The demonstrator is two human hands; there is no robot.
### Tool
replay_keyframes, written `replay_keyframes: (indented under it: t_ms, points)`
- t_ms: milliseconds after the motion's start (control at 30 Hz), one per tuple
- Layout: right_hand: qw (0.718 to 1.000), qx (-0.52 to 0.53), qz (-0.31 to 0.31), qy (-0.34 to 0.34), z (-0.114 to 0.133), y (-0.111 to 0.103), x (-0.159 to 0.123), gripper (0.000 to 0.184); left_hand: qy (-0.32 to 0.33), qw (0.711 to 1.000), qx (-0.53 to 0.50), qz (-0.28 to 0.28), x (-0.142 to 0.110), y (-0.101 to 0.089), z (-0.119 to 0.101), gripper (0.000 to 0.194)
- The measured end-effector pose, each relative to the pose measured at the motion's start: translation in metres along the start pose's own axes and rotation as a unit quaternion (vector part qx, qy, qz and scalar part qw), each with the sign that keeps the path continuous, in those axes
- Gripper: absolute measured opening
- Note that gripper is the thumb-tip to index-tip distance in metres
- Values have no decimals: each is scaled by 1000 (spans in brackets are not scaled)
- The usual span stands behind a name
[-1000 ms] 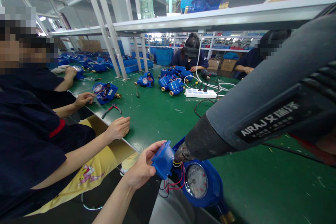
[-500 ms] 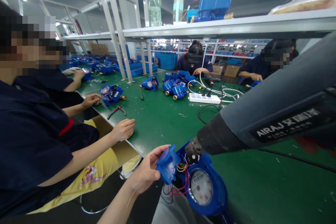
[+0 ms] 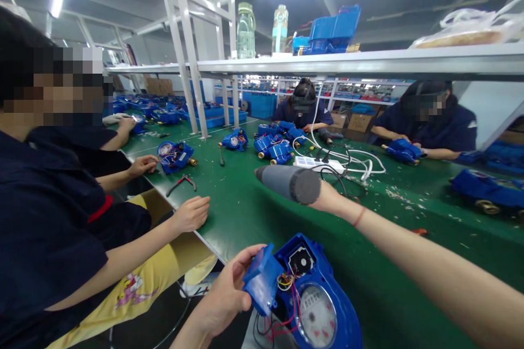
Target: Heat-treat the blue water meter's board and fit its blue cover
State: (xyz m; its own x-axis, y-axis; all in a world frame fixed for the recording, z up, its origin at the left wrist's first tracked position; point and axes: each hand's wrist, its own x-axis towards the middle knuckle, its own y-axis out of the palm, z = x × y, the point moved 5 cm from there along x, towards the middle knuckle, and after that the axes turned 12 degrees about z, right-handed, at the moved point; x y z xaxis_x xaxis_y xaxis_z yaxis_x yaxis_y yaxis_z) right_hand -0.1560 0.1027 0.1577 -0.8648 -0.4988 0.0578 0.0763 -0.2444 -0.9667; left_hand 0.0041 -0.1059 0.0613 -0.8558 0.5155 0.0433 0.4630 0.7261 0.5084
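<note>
My left hand (image 3: 223,292) grips a blue plastic cover (image 3: 262,283) between thumb and fingers. Thin red, black and yellow wires run from it toward an open blue water meter (image 3: 346,305) at the near table edge. The meter has a round dial (image 3: 317,316), and a black round part (image 3: 301,259) sits in its uncovered compartment. Farther out, my right hand (image 3: 325,196) holds a grey heat gun (image 3: 282,182) over the table, nozzle to the left. The gun's body hides most of those fingers.
Co-workers sit at the left and across the green table (image 3: 233,212). Pliers (image 3: 182,184), a screwdriver (image 3: 221,158), a power strip (image 3: 319,164) with cables and several blue meters (image 3: 272,144) lie on it. A shelf (image 3: 368,62) crosses above.
My right hand has carried the heat gun from the open meter forward and away over the table. My left hand still holds the cover beside the meter. The view has tilted up slightly.
</note>
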Motion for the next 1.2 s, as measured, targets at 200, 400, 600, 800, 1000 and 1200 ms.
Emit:
replay_keyframes:
  t_ms: [200, 400, 600, 800, 1000, 1200]
  points:
    - [996, -69, 53, -13, 48, 75, 60, 24, -1, 1000, -2, -19, -2, -2, 6, 92]
    - [993, -106, 52, 3, 60, 103, 83, 29, 7, 1000, -8, 5, -2, -8, 14, 98]
    - [991, -74, 102, -44, 54, 94, 82, 51, -36, 999, 0, -40, -9, 3, 5, 99]
    - [995, 15, 27, -93, 77, 13, -7, 17, -20, 999, 3, -34, -9, 5, 7, 94]
    - [981, 46, 84, -172, 121, 3, -113, 17, -9, 1000, 2, -24, -9, 13, 5, 91]
    - [982, -23, 37, -183, 125, 32, -117, 21, -3, 999, 30, -30, -11, 18, 0, 90]
